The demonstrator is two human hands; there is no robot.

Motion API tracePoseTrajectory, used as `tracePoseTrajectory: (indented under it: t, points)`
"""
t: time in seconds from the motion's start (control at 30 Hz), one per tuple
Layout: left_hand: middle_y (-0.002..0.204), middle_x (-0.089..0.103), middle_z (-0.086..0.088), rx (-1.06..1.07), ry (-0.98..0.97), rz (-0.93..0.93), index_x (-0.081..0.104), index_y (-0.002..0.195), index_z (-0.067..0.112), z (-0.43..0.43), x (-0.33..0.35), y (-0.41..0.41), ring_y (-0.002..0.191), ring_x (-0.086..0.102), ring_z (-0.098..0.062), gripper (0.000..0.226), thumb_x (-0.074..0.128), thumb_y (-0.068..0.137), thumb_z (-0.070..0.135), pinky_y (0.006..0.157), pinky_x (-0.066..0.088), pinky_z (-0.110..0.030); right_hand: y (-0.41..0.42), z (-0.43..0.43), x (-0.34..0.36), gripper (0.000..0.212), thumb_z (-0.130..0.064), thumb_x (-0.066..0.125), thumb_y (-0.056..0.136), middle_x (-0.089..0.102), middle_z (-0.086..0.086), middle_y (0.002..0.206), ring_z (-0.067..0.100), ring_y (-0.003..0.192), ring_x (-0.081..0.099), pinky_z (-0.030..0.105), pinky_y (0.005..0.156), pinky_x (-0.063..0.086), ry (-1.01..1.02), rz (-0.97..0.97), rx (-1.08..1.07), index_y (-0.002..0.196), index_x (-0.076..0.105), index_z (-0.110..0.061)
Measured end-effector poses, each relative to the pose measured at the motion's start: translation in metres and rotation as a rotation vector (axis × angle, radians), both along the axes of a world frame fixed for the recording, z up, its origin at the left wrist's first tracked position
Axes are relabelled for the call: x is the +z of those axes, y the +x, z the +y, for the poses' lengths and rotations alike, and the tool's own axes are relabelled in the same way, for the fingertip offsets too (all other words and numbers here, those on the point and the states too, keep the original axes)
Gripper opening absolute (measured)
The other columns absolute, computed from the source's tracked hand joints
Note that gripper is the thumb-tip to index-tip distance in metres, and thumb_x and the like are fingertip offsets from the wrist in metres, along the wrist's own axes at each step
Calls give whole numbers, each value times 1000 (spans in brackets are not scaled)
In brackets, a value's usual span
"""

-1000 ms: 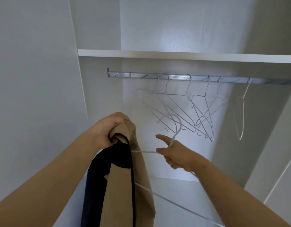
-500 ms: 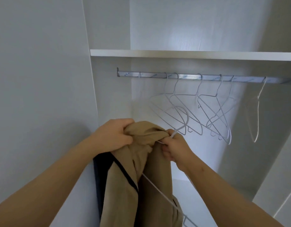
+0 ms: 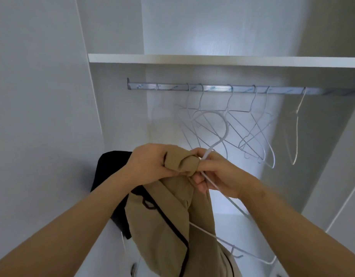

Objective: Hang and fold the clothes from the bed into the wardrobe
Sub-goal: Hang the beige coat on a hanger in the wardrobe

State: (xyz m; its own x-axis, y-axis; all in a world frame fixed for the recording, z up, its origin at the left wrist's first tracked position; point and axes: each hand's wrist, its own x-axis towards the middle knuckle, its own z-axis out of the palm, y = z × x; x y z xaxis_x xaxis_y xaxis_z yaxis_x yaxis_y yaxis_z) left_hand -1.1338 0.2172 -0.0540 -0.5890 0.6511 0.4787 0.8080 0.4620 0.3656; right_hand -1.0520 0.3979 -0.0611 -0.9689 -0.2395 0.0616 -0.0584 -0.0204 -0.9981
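Note:
A tan garment (image 3: pixel 168 220) with dark trim and a black lining hangs from my hands in front of the open wardrobe. My left hand (image 3: pixel 150 164) grips its bunched top edge. My right hand (image 3: pixel 218 176) pinches the neck of a white wire hanger (image 3: pixel 216 140), and its fingertips touch the bunched cloth. The hanger's hook points up toward the rail; its frame runs down under the cloth to the lower right. A silver rail (image 3: pixel 212 89) crosses the wardrobe above, carrying several empty white hangers (image 3: pixel 250 132).
A white shelf (image 3: pixel 222 60) sits just above the rail. The wardrobe's left side panel (image 3: pixel 42 116) stands close to my left arm. One hanger (image 3: pixel 296 126) hangs apart at the right of the rail. The rail's left end carries no hanger.
My right hand has come in with the hanger to meet my left hand at the garment's top. Both hands have risen a little, and the cloth is bunched tighter over the hanger's neck.

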Motion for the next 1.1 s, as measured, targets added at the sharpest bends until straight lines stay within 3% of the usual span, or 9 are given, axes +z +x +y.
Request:
tracePoseTrajectory:
  t: [0.13, 0.27, 0.4, 0.53, 0.7, 0.8, 0.87, 0.97, 1.1]
  points:
    - [79, 62, 22, -7, 159, -129, 58, 80, 42, -3, 16, -4, 80, 59, 2, 46, 73, 48, 71, 74, 44, -18, 3, 44, 0, 27, -35, 50, 91, 70, 13, 85, 22, 69, 66, 29, 64, 54, 19, -154, 42, 110, 62, -20]
    - [76, 62, 18, -52, 232, -122, 57, 77, 37, -8, 20, -9, 74, 58, 8, 34, 84, 57, 33, 67, 41, -4, 2, 68, -28, 26, -19, 53, 93, 68, 0, 106, 13, 88, 66, 28, 82, 55, 452, -197, -6, 112, 59, -36]
    - [73, 62, 16, -112, 295, -110, 58, 74, 33, -5, 26, -10, 71, 58, 11, 38, 87, 55, 16, 65, 40, -1, -2, 54, -49, 52, -17, 68, 82, 49, -12, 128, 13, 117, 52, 33, 102, 44, 600, -110, 60, 120, 45, -44]
    - [69, 65, 17, -145, 355, -111, 60, 75, 33, -1, 31, -7, 70, 59, 10, 41, 89, 48, 24, 66, 43, -3, -4, 38, -76, 43, -15, 71, 80, 59, -17, 116, -4, 104, 56, 6, 81, 44, 711, -121, 137, 120, 58, -27]
    - [73, 65, 30, -156, 365, -96, 61, 76, 33, -4, 37, -9, 72, 60, 11, 42, 88, 52, 12, 66, 43, -1, 1, 62, -103, 38, -26, 63, 88, 59, 1, 122, 17, 110, 55, 23, 95, 43, 1052, -152, 51, 123, 59, -13]
    - [71, 64, 31, -89, 313, -38, 59, 77, 37, -7, 34, -12, 73, 59, 14, 37, 84, 60, 15, 66, 41, 0, 0, 82, -97, 14, -20, 54, 94, 63, -1, 93, 13, 87, 59, 13, 79, 44, 934, -2, -228, 97, 66, -14]
    - [71, 63, 32, -31, 274, -29, 58, 81, 43, -12, 29, -16, 75, 58, 17, 38, 82, 65, 18, 67, 41, 1, 0, 90, -86, 22, -19, 48, 97, 55, -9, 75, 4, 70, 52, 8, 64, 40, 812, 46, -377, 77, 57, -24]
    - [73, 66, 20, 113, 149, 58, 64, 87, 39, -20, 26, -19, 74, 61, 0, 22, 77, 70, 39, 65, 47, -14, 0, 101, -74, 28, -19, 42, 99, 51, -9, 71, 5, 69, 48, 14, 67, 38, 831, 133, -454, 73, 51, -27]
    - [64, 63, -9, 204, 18, 350, 70, 81, 6, -23, 12, -21, 58, 59, -25, 76, 39, 72, 75, 51, 40, -25, 0, 116, -61, 27, -17, 40, 98, 51, -6, 69, 10, 68, 48, 11, 60, 36, 882, 176, -575, 72, 46, -21]
